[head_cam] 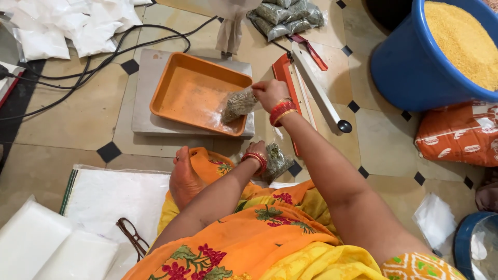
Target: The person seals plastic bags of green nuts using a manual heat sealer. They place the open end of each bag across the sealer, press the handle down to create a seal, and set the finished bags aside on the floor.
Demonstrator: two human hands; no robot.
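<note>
My right hand [270, 93] pinches the top of a small clear packet of greenish seeds [238, 105], which rests in the near right corner of an orange tray [181, 85]. The tray sits on a flat grey weighing scale [148, 122]. My left hand [258, 151] is low by my knee and holds a second clear seed packet [277, 162] against the floor. Both wrists carry red and gold bangles. My bare foot [184, 179] lies left of the left hand.
A heat sealer [311, 78] with its white arm raised lies right of the tray. Sealed seed packets [288, 15] lie behind it. A blue tub of yellow grain [399, 57] and an orange sack [456, 132] stand right. White bags [57, 23], black cables [104, 57], eyeglasses [132, 236] lie left.
</note>
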